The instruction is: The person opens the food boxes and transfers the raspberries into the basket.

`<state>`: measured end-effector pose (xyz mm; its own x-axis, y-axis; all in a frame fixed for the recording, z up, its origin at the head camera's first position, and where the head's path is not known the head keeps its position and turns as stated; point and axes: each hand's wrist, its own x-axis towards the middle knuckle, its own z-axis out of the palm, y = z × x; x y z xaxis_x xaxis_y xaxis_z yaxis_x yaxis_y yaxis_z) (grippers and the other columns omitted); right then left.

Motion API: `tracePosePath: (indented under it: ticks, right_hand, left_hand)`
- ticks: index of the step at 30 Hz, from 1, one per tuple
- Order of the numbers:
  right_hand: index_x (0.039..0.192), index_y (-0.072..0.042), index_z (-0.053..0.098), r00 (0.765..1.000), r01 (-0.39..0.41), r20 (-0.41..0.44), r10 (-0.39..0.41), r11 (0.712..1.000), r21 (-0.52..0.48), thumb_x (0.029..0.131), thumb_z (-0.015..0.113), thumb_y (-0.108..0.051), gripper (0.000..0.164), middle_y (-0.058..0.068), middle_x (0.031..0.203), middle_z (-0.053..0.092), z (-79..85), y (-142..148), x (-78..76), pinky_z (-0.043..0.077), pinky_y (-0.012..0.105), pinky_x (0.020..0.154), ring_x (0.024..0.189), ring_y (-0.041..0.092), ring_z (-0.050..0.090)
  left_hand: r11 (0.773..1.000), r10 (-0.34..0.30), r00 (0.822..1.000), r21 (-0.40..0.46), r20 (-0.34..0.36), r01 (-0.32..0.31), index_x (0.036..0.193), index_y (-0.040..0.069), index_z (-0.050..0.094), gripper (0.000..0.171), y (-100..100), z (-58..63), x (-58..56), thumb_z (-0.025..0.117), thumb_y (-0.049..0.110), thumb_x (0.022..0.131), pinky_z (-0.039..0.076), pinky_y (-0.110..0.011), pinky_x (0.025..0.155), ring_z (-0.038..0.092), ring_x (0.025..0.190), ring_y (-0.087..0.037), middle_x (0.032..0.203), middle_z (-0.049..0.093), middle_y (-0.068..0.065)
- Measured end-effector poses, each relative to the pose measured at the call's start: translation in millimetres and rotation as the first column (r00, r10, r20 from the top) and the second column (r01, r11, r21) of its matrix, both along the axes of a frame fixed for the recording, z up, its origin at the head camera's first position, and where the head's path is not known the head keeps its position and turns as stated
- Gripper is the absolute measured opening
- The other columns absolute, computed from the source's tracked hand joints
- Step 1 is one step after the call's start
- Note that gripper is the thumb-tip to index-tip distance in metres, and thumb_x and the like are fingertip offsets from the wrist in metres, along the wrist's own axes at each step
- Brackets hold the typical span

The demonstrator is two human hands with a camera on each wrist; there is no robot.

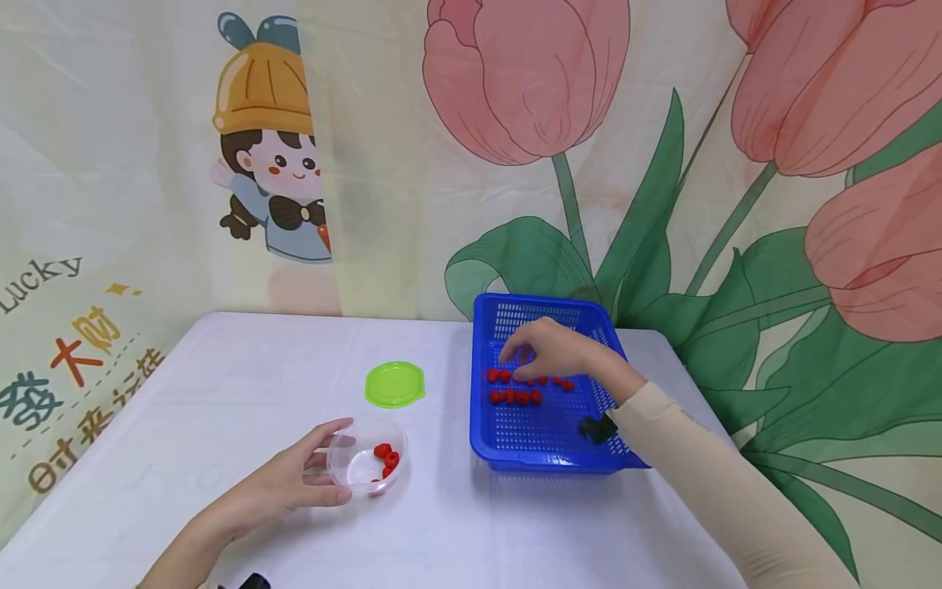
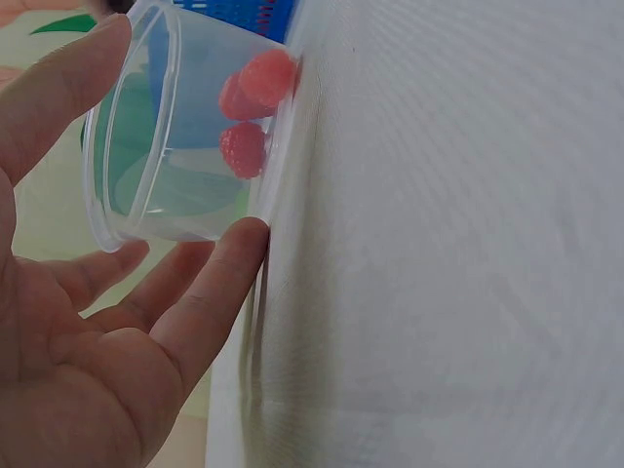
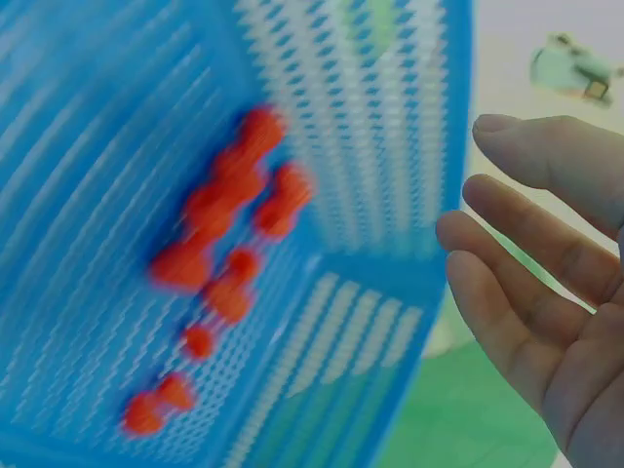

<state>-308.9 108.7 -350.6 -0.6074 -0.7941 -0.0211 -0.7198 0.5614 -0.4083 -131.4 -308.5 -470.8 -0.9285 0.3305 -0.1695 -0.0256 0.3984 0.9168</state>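
A clear plastic cup (image 1: pixel 361 466) stands upright on the table, with several raspberries (image 2: pixel 255 83) at its bottom. My left hand (image 1: pixel 294 474) holds it from the left side, thumb and fingers spread around its wall. Over the blue plastic basket (image 1: pixel 548 454) is my right hand (image 1: pixel 552 350), its fingers loosely bent and nothing between them. In the right wrist view that hand (image 3: pixel 546 244) is beside the basket's rim, apart from the fruit. Inside the basket more raspberries (image 3: pixel 219 210) lie in rough rows, blurred in the right wrist view and partly hidden by the hand in the head view.
Behind the cup, a green round lid (image 1: pixel 395 384) lies flat on the white-covered table (image 1: pixel 243 384). A printed curtain with tulips (image 1: pixel 530 74) and a cartoon figure hangs along the table's far edge. The basket's raised walls surround the fruit.
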Motion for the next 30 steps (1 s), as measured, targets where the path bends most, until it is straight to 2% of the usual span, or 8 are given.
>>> tracePosePath:
  ticks: [4,8,12,15,20,22,30]
  right_hand:
    - [0.12,-0.008,0.079,0.996,-0.086,-0.041,0.085,0.996,-0.033,0.094,0.081,-0.01,0.026,0.005,0.117,0.077,12.9,-26,16.3,0.061,0.03,0.088,0.101,0.022,0.074]
    - [0.121,-0.012,0.079,0.992,-0.12,-0.034,0.119,0.992,-0.029,0.094,0.083,-0.013,0.027,0.001,0.117,0.076,21.1,-54,33.4,0.059,0.023,0.086,0.101,0.016,0.073]
    - [0.123,-0.014,0.079,0.991,-0.136,0.009,0.136,0.99,-0.032,0.095,0.083,-0.014,0.028,-0.003,0.118,0.076,23.6,-81,49.2,0.06,0.027,0.09,0.105,0.016,0.072]
    - [0.124,-0.012,0.078,0.984,-0.177,0.03,0.178,0.984,-0.037,0.095,0.082,-0.012,0.03,-0.002,0.118,0.075,20.5,-100,57.9,0.06,0.03,0.092,0.106,0.017,0.072]
    - [0.125,-0.013,0.078,0.973,-0.226,0.031,0.227,0.974,-0.015,0.095,0.083,-0.013,0.03,-0.005,0.117,0.075,11.5,-129,67.8,0.058,0.022,0.09,0.1,0.006,0.069]
    - [0.124,-0.013,0.079,0.971,-0.234,0.04,0.234,0.972,-0.008,0.094,0.083,-0.013,0.03,-0.006,0.115,0.075,7.2,-138,71.0,0.057,0.019,0.089,0.098,0.003,0.068]
    - [0.122,-0.013,0.079,0.965,-0.243,0.101,0.241,0.97,0.006,0.093,0.084,-0.011,0.03,-0.007,0.11,0.076,-20.3,-161,76.1,0.052,0.011,0.083,0.098,0.006,0.07]
  left_hand:
    - [1.0,0.0,1.0,0.006,-0.002,0.0,0.167,0.026,0.025,0.097,-1,-0.8,0.4,0.086,0.023,0.091,0.055,-0.025,0.096,0.058,0.136,-0.039,0.165,0.039,-0.016]
    - [1.0,-0.001,1.0,0.007,-0.002,0.001,0.167,0.026,0.025,0.097,-1,-0.9,0.5,0.086,0.024,0.091,0.055,-0.025,0.096,0.058,0.137,-0.04,0.165,0.039,-0.016]
    - [1.0,-0.003,1.0,0.014,0.004,0.003,0.167,0.026,0.025,0.097,-1,-0.5,0.3,0.086,0.023,0.092,0.055,-0.025,0.096,0.059,0.136,-0.039,0.165,0.037,-0.017]
    - [1.0,-0.013,1.0,0.026,0.007,0.012,0.168,0.025,0.024,0.097,-1,-1.1,0.1,0.085,0.023,0.092,0.055,-0.026,0.096,0.059,0.135,-0.039,0.165,0.037,-0.018]
    - [1.0,-0.012,1.0,0.025,0.012,0.012,0.168,0.027,0.023,0.097,-1,-2.1,-1.2,0.085,0.022,0.092,0.055,-0.027,0.096,0.059,0.136,-0.04,0.165,0.038,-0.018]
    - [1.0,-0.008,1.0,0.024,0.016,0.007,0.168,0.028,0.023,0.098,-1,-2.3,-1.4,0.085,0.022,0.092,0.055,-0.028,0.096,0.059,0.136,-0.04,0.165,0.038,-0.017]
    - [0.999,-0.031,1.0,0.044,0.003,0.031,0.17,0.026,0.018,0.101,-1,-3.5,-1.9,0.084,0.02,0.093,0.056,-0.028,0.096,0.058,0.136,-0.041,0.166,0.035,-0.02]
